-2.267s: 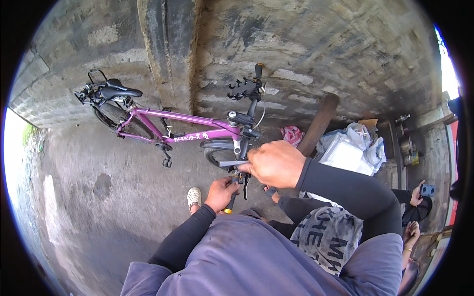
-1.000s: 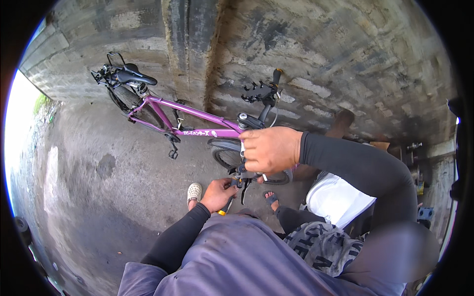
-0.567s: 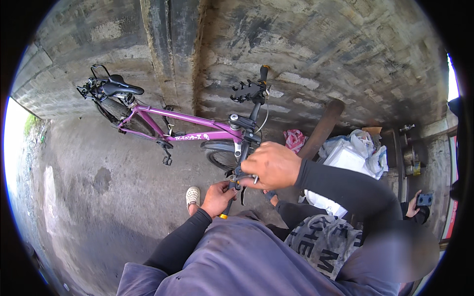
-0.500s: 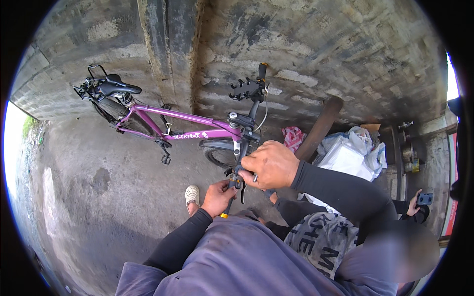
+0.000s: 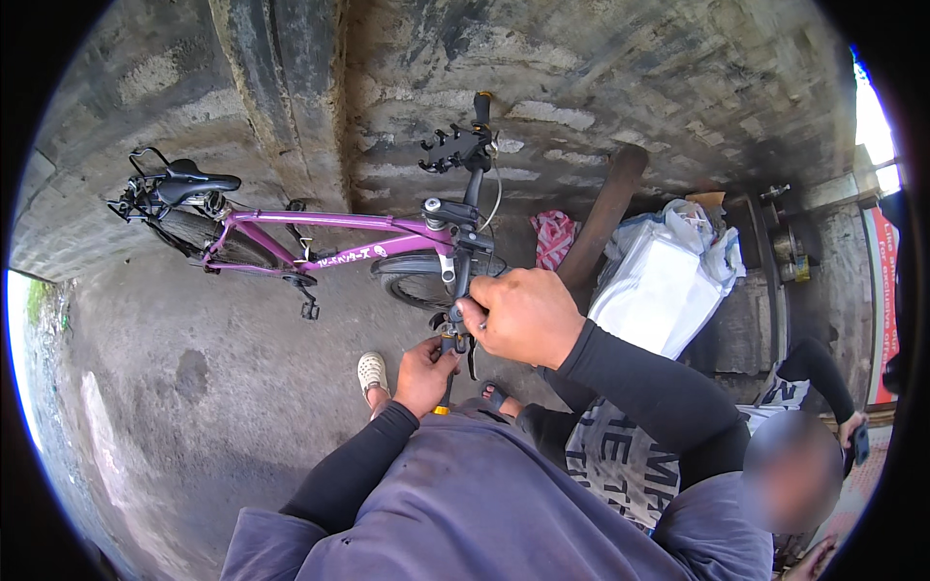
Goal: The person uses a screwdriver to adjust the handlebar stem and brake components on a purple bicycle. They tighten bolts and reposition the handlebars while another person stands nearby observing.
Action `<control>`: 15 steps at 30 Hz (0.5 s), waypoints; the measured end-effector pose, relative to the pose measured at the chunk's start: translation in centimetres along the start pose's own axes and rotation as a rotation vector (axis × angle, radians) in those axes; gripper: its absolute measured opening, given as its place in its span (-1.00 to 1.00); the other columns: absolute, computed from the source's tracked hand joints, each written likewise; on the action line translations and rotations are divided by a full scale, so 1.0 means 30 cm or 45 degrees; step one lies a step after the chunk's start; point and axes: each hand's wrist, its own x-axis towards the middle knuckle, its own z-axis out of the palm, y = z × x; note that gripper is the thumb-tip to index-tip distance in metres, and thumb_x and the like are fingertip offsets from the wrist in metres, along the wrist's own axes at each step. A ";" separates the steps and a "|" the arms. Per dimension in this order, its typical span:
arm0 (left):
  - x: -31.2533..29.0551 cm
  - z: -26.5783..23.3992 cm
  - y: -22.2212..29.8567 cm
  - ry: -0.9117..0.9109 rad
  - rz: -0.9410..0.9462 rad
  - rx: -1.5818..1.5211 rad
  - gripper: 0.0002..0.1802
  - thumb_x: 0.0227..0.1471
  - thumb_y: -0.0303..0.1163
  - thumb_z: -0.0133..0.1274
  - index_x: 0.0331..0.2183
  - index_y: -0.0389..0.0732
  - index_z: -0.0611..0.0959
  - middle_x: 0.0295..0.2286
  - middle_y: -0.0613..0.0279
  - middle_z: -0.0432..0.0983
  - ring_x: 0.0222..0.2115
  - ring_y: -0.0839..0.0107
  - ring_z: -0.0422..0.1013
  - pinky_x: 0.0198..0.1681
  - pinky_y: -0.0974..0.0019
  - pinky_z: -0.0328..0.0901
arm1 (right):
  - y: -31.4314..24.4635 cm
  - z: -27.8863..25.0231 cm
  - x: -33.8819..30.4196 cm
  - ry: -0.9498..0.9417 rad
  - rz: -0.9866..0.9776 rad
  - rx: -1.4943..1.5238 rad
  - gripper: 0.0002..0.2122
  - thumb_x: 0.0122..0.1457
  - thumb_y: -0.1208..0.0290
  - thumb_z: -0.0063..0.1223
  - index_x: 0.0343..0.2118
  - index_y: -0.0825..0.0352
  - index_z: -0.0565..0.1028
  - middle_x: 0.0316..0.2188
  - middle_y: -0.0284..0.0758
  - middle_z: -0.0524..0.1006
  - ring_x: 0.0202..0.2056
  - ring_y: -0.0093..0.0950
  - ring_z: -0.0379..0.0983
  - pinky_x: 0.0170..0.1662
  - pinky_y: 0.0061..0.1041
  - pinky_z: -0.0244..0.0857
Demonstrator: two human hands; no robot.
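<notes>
both hands (image 5: 523, 315) on purple bike's handlebar (image 5: 455, 295), wall (image 5: 601, 68) just beyond

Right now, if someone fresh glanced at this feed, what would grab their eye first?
The purple bicycle leaning along the rough stone wall, stretching across the middle of the view. Next, both hands at its near handlebar end: the right hand gripping it from above, the left hand just beneath with a yellow-tipped tool. A white plastic bag sits to the right, above another person crouched at the lower right.

Outdoor roadside spot, rough concrete wall (image 5: 601, 68), parked purple bicycle (image 5: 329, 247)
</notes>
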 end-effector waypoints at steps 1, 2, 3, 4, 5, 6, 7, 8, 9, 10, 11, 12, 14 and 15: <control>0.009 -0.010 -0.006 0.000 -0.005 0.002 -0.63 0.28 -0.40 0.17 0.01 -0.48 0.67 -0.42 0.21 0.69 -0.42 0.55 0.57 -0.30 0.38 0.43 | -0.003 -0.019 0.007 -0.108 0.020 0.023 -0.74 0.25 0.16 0.26 -0.38 0.29 0.65 -0.59 -0.16 0.61 -0.47 -0.07 0.62 -0.36 -0.07 0.48; 0.017 -0.015 -0.012 0.002 -0.010 0.004 -0.62 0.28 -0.40 0.17 0.02 -0.48 0.66 -0.42 0.21 0.69 -0.41 0.55 0.57 -0.29 0.38 0.43 | -0.005 -0.041 0.015 -0.216 0.038 0.046 -0.73 0.24 0.15 0.28 -0.34 0.29 0.67 -0.54 -0.17 0.64 -0.40 -0.09 0.65 -0.29 -0.09 0.48; 0.021 -0.013 -0.021 -0.020 -0.024 -0.033 -0.61 0.29 -0.39 0.17 0.03 -0.48 0.66 -0.40 0.20 0.70 -0.40 0.55 0.57 -0.29 0.38 0.43 | -0.001 -0.058 0.022 -0.325 0.055 0.069 -0.72 0.23 0.13 0.30 -0.29 0.29 0.69 -0.49 -0.17 0.67 -0.34 -0.12 0.67 -0.21 -0.10 0.49; 0.024 -0.010 -0.024 -0.040 -0.028 -0.064 -0.60 0.29 -0.38 0.18 0.04 -0.47 0.65 -0.39 0.19 0.71 -0.39 0.55 0.58 -0.28 0.38 0.43 | 0.021 -0.064 0.025 -0.339 -0.100 0.079 -0.71 0.22 0.12 0.33 -0.27 0.29 0.70 -0.44 -0.19 0.68 -0.27 -0.15 0.67 -0.14 -0.13 0.45; 0.029 -0.008 -0.021 -0.062 -0.033 -0.095 -0.59 0.30 -0.36 0.18 0.05 -0.47 0.65 -0.38 0.18 0.71 -0.37 0.55 0.58 -0.27 0.38 0.44 | 0.059 -0.060 0.026 -0.354 -0.254 0.085 -0.70 0.20 0.11 0.35 -0.24 0.29 0.71 -0.39 -0.21 0.69 -0.21 -0.18 0.66 -0.06 -0.15 0.42; 0.035 -0.013 -0.017 -0.092 -0.030 -0.079 -0.56 0.30 -0.35 0.19 0.07 -0.47 0.64 -0.37 0.17 0.72 -0.36 0.55 0.59 -0.25 0.38 0.45 | 0.082 -0.065 0.028 -0.369 -0.409 0.089 -0.68 0.19 0.10 0.37 -0.21 0.29 0.72 -0.33 -0.23 0.70 -0.14 -0.21 0.66 0.01 -0.18 0.39; 0.036 -0.025 -0.012 -0.115 -0.036 -0.061 -0.54 0.31 -0.33 0.20 0.09 -0.47 0.63 -0.35 0.16 0.72 -0.35 0.55 0.59 -0.23 0.38 0.45 | 0.074 -0.078 0.038 -0.425 -0.441 0.073 -0.67 0.14 0.10 0.41 -0.20 0.27 0.72 -0.25 -0.31 0.70 -0.06 -0.28 0.62 0.11 -0.25 0.28; 0.036 -0.032 -0.007 -0.137 -0.042 -0.044 -0.52 0.31 -0.32 0.20 0.10 -0.48 0.62 -0.34 0.15 0.73 -0.33 0.55 0.60 -0.22 0.37 0.46 | 0.081 -0.077 0.046 -0.410 -0.433 0.103 -0.67 0.13 0.10 0.42 -0.20 0.27 0.72 -0.26 -0.31 0.70 -0.06 -0.28 0.62 0.10 -0.25 0.29; 0.039 -0.034 -0.002 -0.119 -0.030 -0.013 -0.51 0.31 -0.30 0.21 0.12 -0.47 0.62 -0.34 0.14 0.73 -0.34 0.54 0.60 -0.21 0.36 0.47 | 0.094 -0.069 0.054 -0.397 -0.426 0.132 -0.66 0.12 0.09 0.43 -0.20 0.27 0.72 -0.26 -0.31 0.70 -0.07 -0.28 0.62 0.09 -0.25 0.30; 0.035 -0.040 0.006 -0.097 -0.026 0.022 -0.50 0.32 -0.29 0.21 0.13 -0.47 0.62 -0.34 0.14 0.73 -0.34 0.53 0.61 -0.21 0.35 0.48 | 0.099 -0.061 0.061 -0.386 -0.419 0.171 -0.65 0.11 0.09 0.44 -0.20 0.27 0.72 -0.26 -0.31 0.70 -0.08 -0.28 0.62 0.08 -0.25 0.30; 0.027 -0.045 0.013 -0.075 -0.022 0.055 -0.48 0.32 -0.28 0.22 0.14 -0.47 0.62 -0.34 0.13 0.74 -0.34 0.52 0.61 -0.21 0.34 0.49 | 0.104 -0.072 0.062 -0.387 -0.397 0.190 -0.65 0.12 0.04 0.42 -0.23 0.25 0.70 -0.28 -0.34 0.67 -0.09 -0.30 0.60 0.06 -0.25 0.30; 0.012 -0.055 0.020 -0.051 0.013 0.139 -0.48 0.32 -0.27 0.22 0.14 -0.46 0.62 -0.34 0.12 0.74 -0.34 0.51 0.62 -0.21 0.34 0.49 | 0.103 -0.073 0.050 -0.307 -0.513 0.126 -0.66 0.14 0.04 0.40 -0.25 0.24 0.70 -0.30 -0.34 0.66 -0.11 -0.31 0.61 0.05 -0.25 0.30; -0.019 -0.067 0.035 -0.007 0.074 0.307 -0.49 0.33 -0.25 0.22 0.14 -0.44 0.64 -0.34 0.11 0.75 -0.34 0.49 0.62 -0.21 0.32 0.50 | 0.099 -0.059 0.012 -0.147 -0.734 0.002 -0.68 0.17 0.03 0.36 -0.29 0.23 0.68 -0.35 -0.34 0.63 -0.13 -0.32 0.61 0.05 -0.24 0.31; -0.026 -0.066 0.039 0.022 0.090 0.340 -0.49 0.34 -0.24 0.22 0.13 -0.43 0.65 -0.33 0.10 0.75 -0.35 0.48 0.62 -0.22 0.32 0.51 | 0.090 -0.059 0.004 -0.136 -0.825 -0.079 -0.67 0.20 0.02 0.32 -0.29 0.23 0.66 -0.35 -0.36 0.61 -0.14 -0.33 0.60 0.04 -0.24 0.31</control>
